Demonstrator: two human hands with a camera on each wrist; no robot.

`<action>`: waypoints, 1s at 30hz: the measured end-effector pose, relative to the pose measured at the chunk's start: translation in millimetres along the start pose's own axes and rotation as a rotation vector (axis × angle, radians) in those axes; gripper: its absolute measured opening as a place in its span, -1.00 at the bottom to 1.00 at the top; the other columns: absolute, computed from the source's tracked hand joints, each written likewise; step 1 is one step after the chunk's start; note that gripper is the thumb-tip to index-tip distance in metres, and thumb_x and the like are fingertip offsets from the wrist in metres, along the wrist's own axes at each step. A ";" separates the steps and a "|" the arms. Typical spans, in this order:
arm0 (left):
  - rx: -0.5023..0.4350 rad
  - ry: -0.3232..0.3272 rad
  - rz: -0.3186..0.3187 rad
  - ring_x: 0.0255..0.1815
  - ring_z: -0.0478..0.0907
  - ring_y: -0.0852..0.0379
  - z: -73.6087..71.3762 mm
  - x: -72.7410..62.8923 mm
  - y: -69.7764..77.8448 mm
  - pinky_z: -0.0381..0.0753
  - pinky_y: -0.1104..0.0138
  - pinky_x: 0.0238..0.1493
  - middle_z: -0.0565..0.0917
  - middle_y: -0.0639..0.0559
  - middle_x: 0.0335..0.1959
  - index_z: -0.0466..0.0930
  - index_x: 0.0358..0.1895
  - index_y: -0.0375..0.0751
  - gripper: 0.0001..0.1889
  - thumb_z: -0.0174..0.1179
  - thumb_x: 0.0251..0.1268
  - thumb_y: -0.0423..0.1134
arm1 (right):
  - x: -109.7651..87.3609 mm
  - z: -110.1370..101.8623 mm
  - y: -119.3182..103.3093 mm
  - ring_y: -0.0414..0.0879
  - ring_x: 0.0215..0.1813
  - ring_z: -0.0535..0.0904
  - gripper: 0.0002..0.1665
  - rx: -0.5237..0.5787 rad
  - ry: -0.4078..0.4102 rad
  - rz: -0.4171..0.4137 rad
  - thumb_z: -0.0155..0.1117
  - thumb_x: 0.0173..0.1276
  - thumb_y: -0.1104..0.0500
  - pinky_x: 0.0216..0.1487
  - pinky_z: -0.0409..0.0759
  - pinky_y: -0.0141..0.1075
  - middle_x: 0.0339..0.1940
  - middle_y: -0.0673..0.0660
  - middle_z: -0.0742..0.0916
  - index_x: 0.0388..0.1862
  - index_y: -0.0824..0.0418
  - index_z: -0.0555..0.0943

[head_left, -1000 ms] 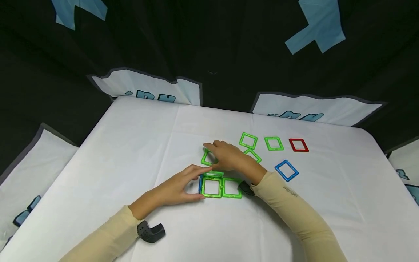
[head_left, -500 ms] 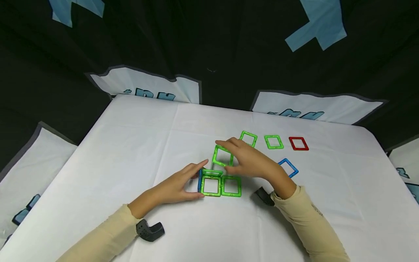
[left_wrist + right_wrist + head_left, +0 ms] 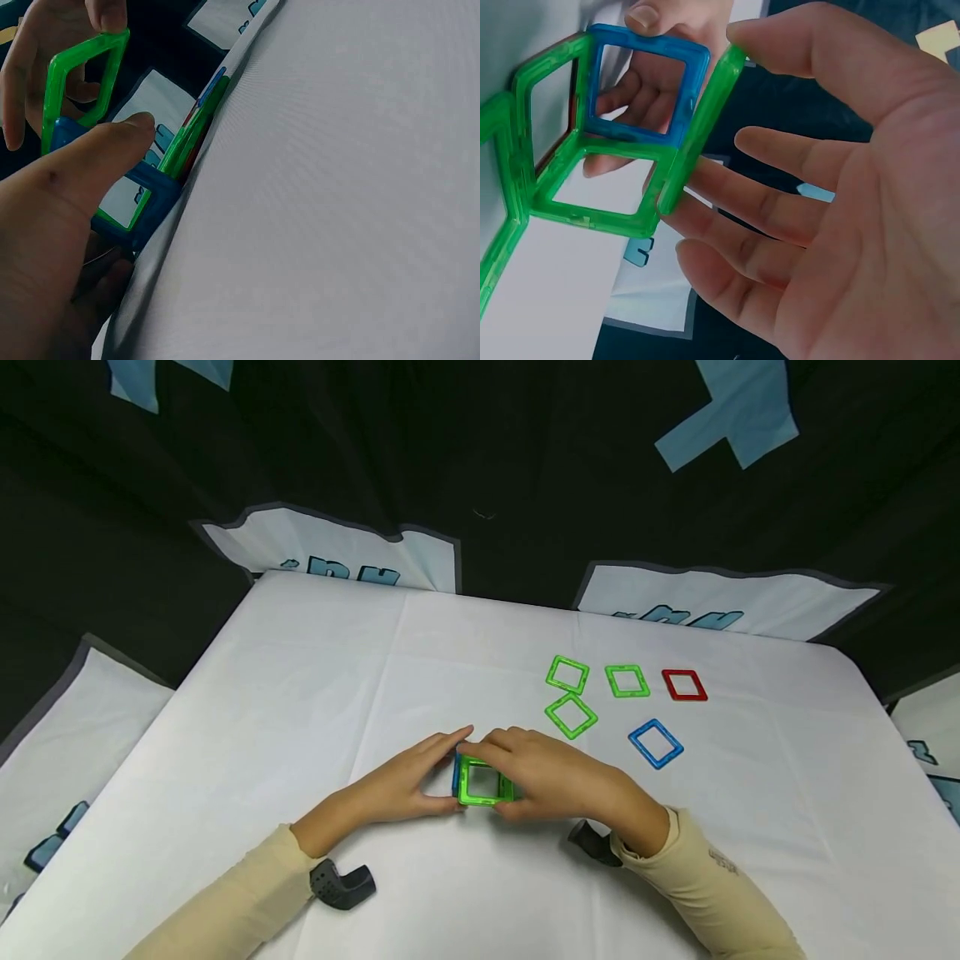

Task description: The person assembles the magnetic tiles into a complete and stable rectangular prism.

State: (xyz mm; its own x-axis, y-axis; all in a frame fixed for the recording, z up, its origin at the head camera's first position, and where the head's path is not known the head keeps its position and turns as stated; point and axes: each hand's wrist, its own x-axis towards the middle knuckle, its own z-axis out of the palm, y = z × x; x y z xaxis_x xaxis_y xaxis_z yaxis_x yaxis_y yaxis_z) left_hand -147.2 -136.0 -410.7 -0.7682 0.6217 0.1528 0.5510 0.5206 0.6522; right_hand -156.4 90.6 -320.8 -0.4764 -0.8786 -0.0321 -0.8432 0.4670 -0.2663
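My left hand (image 3: 401, 787) grips an upright blue square magnetic tile (image 3: 685, 97) by its edges, with the thumb on one edge and fingers around the other side. That tile joins an upright green tile (image 3: 600, 220) and a green tile lying flat (image 3: 519, 120); another green tile (image 3: 496, 251) extends outward from the flat one. My right hand (image 3: 558, 774) pinches a green square magnetic tile (image 3: 705, 131) between thumb and fingers. In the right wrist view, this held tile lies across the upper edges of the upright tiles, seemingly touching them at one corner.
Beyond my right hand lie several loose tiles: two green ones (image 3: 558, 725) meeting at a corner, another green one (image 3: 627, 694), a red one (image 3: 688, 697) and a blue one (image 3: 643, 752). A white cloth (image 3: 300, 693) covers the table; black curtain (image 3: 510, 460) hangs behind.
My right hand has brought the green tile toward me, from beyond the joined tiles to over them. The left hand has hardly moved.
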 end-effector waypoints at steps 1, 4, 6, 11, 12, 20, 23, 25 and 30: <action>0.001 0.000 0.001 0.21 0.37 0.12 0.1 0.1 -0.1 0.35 0.17 0.23 0.39 0.00 0.19 0.01 0.42 -0.09 -0.10 0.33 0.00 -0.10 | 0.3 0.8 0.0 -0.09 0.02 0.48 -0.19 0.002 0.002 0.003 0.37 0.05 0.05 0.06 0.47 -0.23 0.06 0.07 0.56 0.29 0.18 0.31; 0.003 0.003 0.003 0.20 0.37 0.13 0.8 0.5 -1.5 0.36 0.18 0.23 0.40 0.01 0.19 0.03 0.41 -0.09 -0.11 0.33 0.00 -0.09 | 1.1 2.8 0.5 -0.09 0.02 0.48 -0.20 0.003 0.016 0.013 0.37 0.05 0.05 0.07 0.47 -0.23 0.07 0.06 0.56 0.29 0.16 0.32; 0.003 0.007 0.007 0.21 0.37 0.13 1.0 1.0 -2.2 0.36 0.18 0.23 0.40 0.02 0.19 0.04 0.41 -0.10 -0.11 0.34 0.00 -0.09 | 1.9 3.5 0.5 -0.10 0.01 0.47 -0.20 0.003 0.021 0.026 0.37 0.05 0.04 0.06 0.46 -0.24 0.08 0.04 0.56 0.29 0.15 0.32; -0.007 0.003 0.009 0.27 0.32 0.09 1.0 1.2 -3.0 0.33 0.16 0.25 0.38 0.02 0.21 0.02 0.41 -0.10 -0.10 0.34 0.01 -0.06 | 4.0 5.1 0.2 -0.09 -0.02 0.47 -0.21 -0.020 0.036 0.039 0.38 0.04 0.03 0.03 0.47 -0.25 0.06 0.06 0.57 0.27 0.17 0.34; -0.007 0.002 0.007 0.28 0.31 0.08 1.1 1.3 -3.1 0.33 0.16 0.26 0.38 0.02 0.22 0.02 0.41 -0.09 -0.10 0.33 0.01 -0.05 | 4.3 5.4 0.3 -0.08 -0.01 0.47 -0.21 -0.027 0.040 0.041 0.38 0.04 0.03 0.03 0.47 -0.25 0.06 0.06 0.57 0.26 0.18 0.35; -0.005 -0.006 -0.011 0.30 0.29 0.09 2.0 1.2 -2.4 0.31 0.14 0.27 0.36 0.03 0.24 0.02 0.42 -0.07 -0.10 0.33 0.01 -0.03 | 4.8 6.5 -0.4 -0.07 0.02 0.46 -0.22 -0.084 0.038 0.071 0.38 0.05 0.03 0.04 0.46 -0.25 0.08 0.07 0.56 0.26 0.15 0.36; 0.000 -0.009 -0.015 0.30 0.29 0.08 1.8 0.8 -2.0 0.32 0.14 0.26 0.36 0.02 0.24 -0.01 0.42 -0.06 -0.09 0.32 0.02 -0.02 | 4.9 6.5 0.4 -0.07 0.02 0.46 -0.22 -0.078 0.037 0.072 0.38 0.05 0.03 0.04 0.46 -0.24 0.08 0.07 0.56 0.27 0.14 0.36; 0.002 -0.015 -0.021 0.30 0.28 0.08 1.6 0.8 -1.6 0.31 0.14 0.27 0.35 0.02 0.25 -0.02 0.43 -0.04 -0.08 0.32 0.03 -0.01 | 5.0 6.6 1.4 -0.08 0.04 0.46 -0.22 -0.071 0.030 0.078 0.38 0.06 0.02 0.06 0.46 -0.24 0.10 0.06 0.56 0.27 0.14 0.35; -0.005 -0.029 -0.046 0.33 0.25 0.07 0.0 0.4 0.2 0.28 0.12 0.29 0.31 0.00 0.29 -0.10 0.45 0.02 -0.07 0.27 0.07 0.05 | 4.0 4.9 4.6 -0.07 0.10 0.45 -0.20 -0.036 0.006 0.091 0.38 0.08 -0.01 0.11 0.45 -0.21 0.14 0.04 0.54 0.30 0.11 0.33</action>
State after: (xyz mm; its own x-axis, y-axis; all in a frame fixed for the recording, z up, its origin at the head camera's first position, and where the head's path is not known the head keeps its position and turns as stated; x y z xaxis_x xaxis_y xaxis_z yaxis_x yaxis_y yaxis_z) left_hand -147.4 -135.6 -410.5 -0.7829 0.6138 0.1013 0.5136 0.5459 0.6620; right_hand -161.0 88.7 -326.8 -0.5531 -0.8317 -0.0492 -0.8046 0.5486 -0.2274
